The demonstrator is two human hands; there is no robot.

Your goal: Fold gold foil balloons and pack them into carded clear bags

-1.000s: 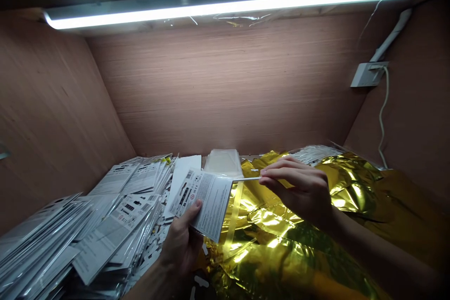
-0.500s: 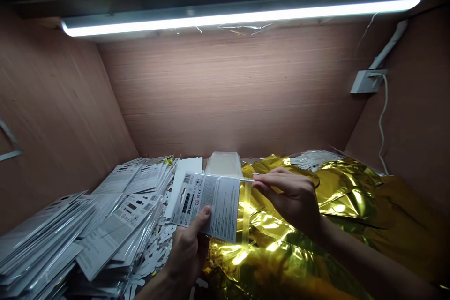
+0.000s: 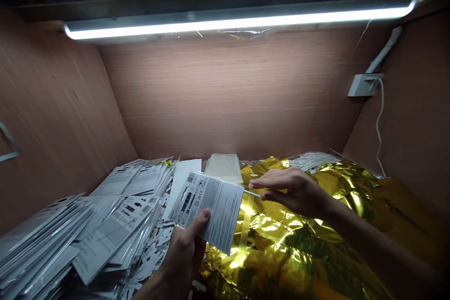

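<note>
From the head camera, the one view I have, my left hand [image 3: 181,255] comes up from the bottom of the frame and holds a printed card in a clear plastic sleeve [image 3: 207,211], thumb pressed on its face, the other fingers behind it and out of my sight. The card lies tilted, its barcode corner toward the upper left and its top right corner pointing at my right hand [image 3: 295,192]. That hand is the nearer one to the corner: its thumb and forefinger are closed in a tight pinch on a thin white strip [image 3: 252,193], which runs almost level leftward to the sleeve's right edge (I can't tell whether it is attached there or only touching). A narrow yellow tape [image 3: 245,229] hangs below that edge, over a crumpled gold foil sheet [image 3: 281,243]. Left of the card lie heaps of similar sleeved cards [image 3: 112,218], loose and overlapping, with white die-cut pieces [image 3: 151,255] among them. Behind are a plain white card [image 3: 181,192], a stack of clear sleeves [image 3: 223,168] and a bundle of white strips [image 3: 312,161]. Above, an LED bar [image 3: 239,23] lights the laminate wall [image 3: 225,93], and a white cable [image 3: 378,126] drops from a wall socket [image 3: 365,85].
</note>
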